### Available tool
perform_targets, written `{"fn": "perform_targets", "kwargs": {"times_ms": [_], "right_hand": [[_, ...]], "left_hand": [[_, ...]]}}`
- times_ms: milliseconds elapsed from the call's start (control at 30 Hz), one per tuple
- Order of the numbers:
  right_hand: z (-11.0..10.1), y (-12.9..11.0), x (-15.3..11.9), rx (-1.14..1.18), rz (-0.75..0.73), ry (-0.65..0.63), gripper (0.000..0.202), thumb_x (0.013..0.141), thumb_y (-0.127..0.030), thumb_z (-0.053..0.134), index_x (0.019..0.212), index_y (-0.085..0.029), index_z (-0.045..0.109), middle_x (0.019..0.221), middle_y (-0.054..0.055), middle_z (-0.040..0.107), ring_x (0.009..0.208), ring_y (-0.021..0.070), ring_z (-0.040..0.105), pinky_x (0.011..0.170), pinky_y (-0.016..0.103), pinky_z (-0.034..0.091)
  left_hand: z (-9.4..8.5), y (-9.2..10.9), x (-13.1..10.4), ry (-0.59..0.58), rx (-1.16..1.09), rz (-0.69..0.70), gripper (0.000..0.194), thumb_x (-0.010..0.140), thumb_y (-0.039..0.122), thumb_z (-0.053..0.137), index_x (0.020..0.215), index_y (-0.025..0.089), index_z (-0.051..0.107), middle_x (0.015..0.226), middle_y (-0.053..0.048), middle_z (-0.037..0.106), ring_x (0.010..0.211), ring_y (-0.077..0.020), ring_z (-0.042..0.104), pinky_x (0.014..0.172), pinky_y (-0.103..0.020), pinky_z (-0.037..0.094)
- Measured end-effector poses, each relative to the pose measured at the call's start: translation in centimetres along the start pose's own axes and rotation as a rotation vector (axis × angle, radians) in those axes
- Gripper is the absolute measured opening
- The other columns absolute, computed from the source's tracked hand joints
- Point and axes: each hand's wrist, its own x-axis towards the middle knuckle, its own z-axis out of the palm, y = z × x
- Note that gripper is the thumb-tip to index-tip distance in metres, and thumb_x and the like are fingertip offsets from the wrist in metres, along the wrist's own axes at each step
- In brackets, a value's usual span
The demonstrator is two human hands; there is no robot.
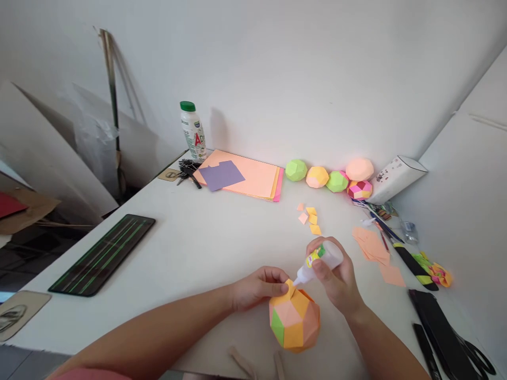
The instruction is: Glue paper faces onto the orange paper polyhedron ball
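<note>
1. Back-left corner of the tabletop [178, 237]: a bottle [194, 134], with keys [188, 171] just before it.
2. Right of these, by the back edge: a paper stack [253, 177], a cut sheet [222, 175] on its left part.
3. Farther right: small paper balls [317, 177], then a carton [398, 179] near the back-right corner.
4. Along the left edge: a flat panel [103, 255].
5. Before the balls: paper scraps [312, 219].
6. Right side: a cutter [414, 264], a pouch [439, 327] before it.
7. Near the front edge: the large paper ball [293, 319].

The ball [293, 322] was orange, peach and green in facets; the bottle [192, 132] was white, with a green cap [187, 106] and red lettering.
</note>
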Motion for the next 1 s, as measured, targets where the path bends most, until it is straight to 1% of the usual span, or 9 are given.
{"fn": "perform_targets", "kwargs": {"times_ms": [167, 300, 400, 600, 833, 933, 1000], "right_hand": [[0.12, 0.01, -0.10, 0.031, 0.023, -0.023, 0.026, 0.079, -0.043, 0.065, 0.081, -0.021, 0.050, 0.069, -0.002, 0.046, 0.058, 0.0126, 0.042, 0.053, 0.026, 0.037], [0.24, -0.03, -0.27, 0.061, 0.050, -0.074, 0.027, 0.077, -0.042, 0.067, 0.078, -0.022, 0.048, 0.068, -0.003, 0.045, 0.058, 0.0124, 0.042, 0.053, 0.026, 0.036], [0.37, -0.10, -0.29, 0.062, 0.053, -0.092, 0.028, 0.077, -0.041, 0.067, 0.075, -0.021, 0.048, 0.067, -0.003, 0.044, 0.057, 0.0122, 0.042, 0.053, 0.026, 0.036], [0.45, 0.08, -0.32, 0.037, 0.035, -0.071, 0.027, 0.077, -0.042, 0.067, 0.076, -0.021, 0.049, 0.067, -0.002, 0.046, 0.059, 0.0132, 0.043, 0.052, 0.027, 0.038], [0.47, -0.01, -0.31, 0.042, 0.045, -0.052, 0.026, 0.076, -0.038, 0.068, 0.074, -0.021, 0.048, 0.066, -0.003, 0.045, 0.057, 0.0122, 0.043, 0.052, 0.026, 0.038], [0.52, -0.19, -0.28, 0.026, 0.060, -0.055, 0.028, 0.076, -0.039, 0.069, 0.072, -0.021, 0.047, 0.065, -0.003, 0.044, 0.056, 0.0119, 0.042, 0.051, 0.026, 0.038], [0.58, -0.26, -0.28, 0.009, 0.069, -0.057, 0.029, 0.075, -0.041, 0.069, 0.072, -0.021, 0.047, 0.064, -0.004, 0.044, 0.055, 0.0118, 0.042, 0.050, 0.025, 0.038]], "left_hand": [[0.35, 0.29, -0.18, -0.008, 0.010, -0.006, 0.027, 0.065, 0.036, 0.080, 0.074, 0.013, 0.070, 0.072, -0.003, 0.065, 0.067, -0.0133, 0.057, 0.066, -0.025, 0.040], [0.41, 0.28, -0.19, -0.006, 0.015, -0.015, 0.029, 0.065, 0.037, 0.079, 0.076, 0.013, 0.069, 0.074, -0.003, 0.065, 0.068, -0.0138, 0.056, 0.066, -0.026, 0.040], [0.28, 0.17, -0.13, -0.006, 0.017, -0.020, 0.029, 0.065, 0.038, 0.079, 0.074, 0.013, 0.068, 0.075, -0.004, 0.064, 0.069, -0.0141, 0.056, 0.067, -0.026, 0.040], [0.21, 0.13, -0.12, -0.011, 0.022, -0.022, 0.027, 0.067, 0.037, 0.078, 0.073, 0.013, 0.067, 0.075, -0.003, 0.063, 0.069, -0.0144, 0.056, 0.067, -0.026, 0.040], [0.26, 0.14, -0.11, -0.013, 0.033, -0.019, 0.028, 0.067, 0.038, 0.078, 0.074, 0.013, 0.067, 0.075, -0.004, 0.063, 0.070, -0.0147, 0.056, 0.068, -0.027, 0.041], [0.26, 0.11, -0.12, -0.018, 0.034, -0.018, 0.027, 0.068, 0.037, 0.077, 0.072, 0.013, 0.067, 0.075, -0.004, 0.063, 0.069, -0.0143, 0.057, 0.068, -0.027, 0.041], [0.28, 0.12, -0.13, -0.015, 0.035, -0.015, 0.026, 0.069, 0.037, 0.076, 0.075, 0.013, 0.068, 0.078, -0.005, 0.065, 0.072, -0.0155, 0.058, 0.070, -0.027, 0.042]]}}
